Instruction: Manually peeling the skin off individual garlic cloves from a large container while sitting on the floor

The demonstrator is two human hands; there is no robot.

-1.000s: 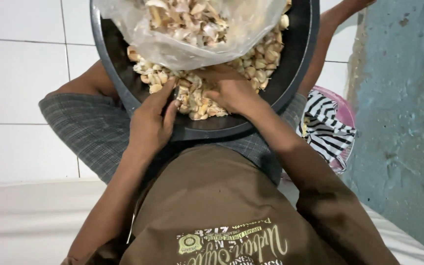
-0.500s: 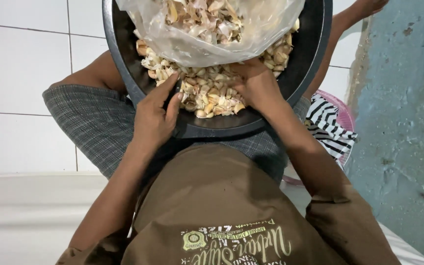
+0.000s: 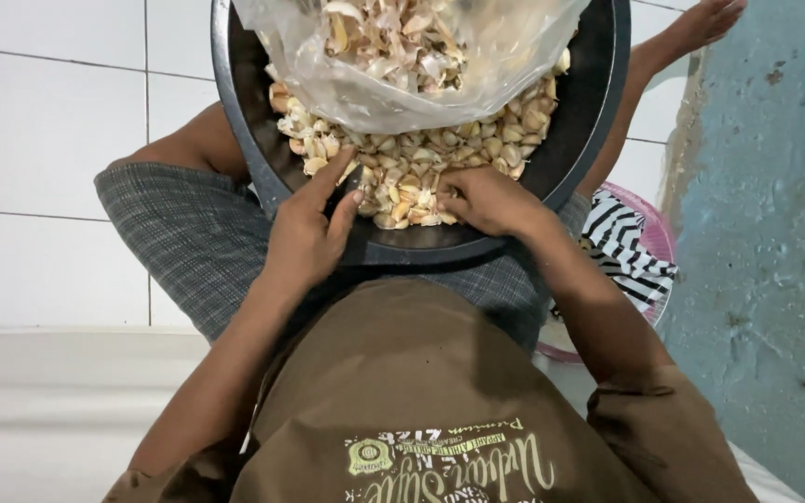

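Note:
A dark round pan (image 3: 589, 121) rests on my lap, filled with a heap of garlic cloves (image 3: 440, 158). A clear plastic bag (image 3: 393, 65) with garlic skins and pieces lies on top of the heap at the far side. My left hand (image 3: 309, 237) rests on the pan's near rim, fingers stretched out and touching the cloves. My right hand (image 3: 486, 200) is curled over the cloves at the near edge; whether it pinches one is hidden by the fingers.
White floor tiles (image 3: 48, 140) lie to the left, a rough blue-grey wall (image 3: 775, 261) to the right. A black-and-white striped cloth (image 3: 626, 251) sits in a pink basin (image 3: 659, 228) by my right knee. My bare foot (image 3: 701, 23) shows at top right.
The view has shifted, so pan and hands sit further right in the picture. My left fingers have reached forward onto the cloves; my right hand has closed over the heap's near edge.

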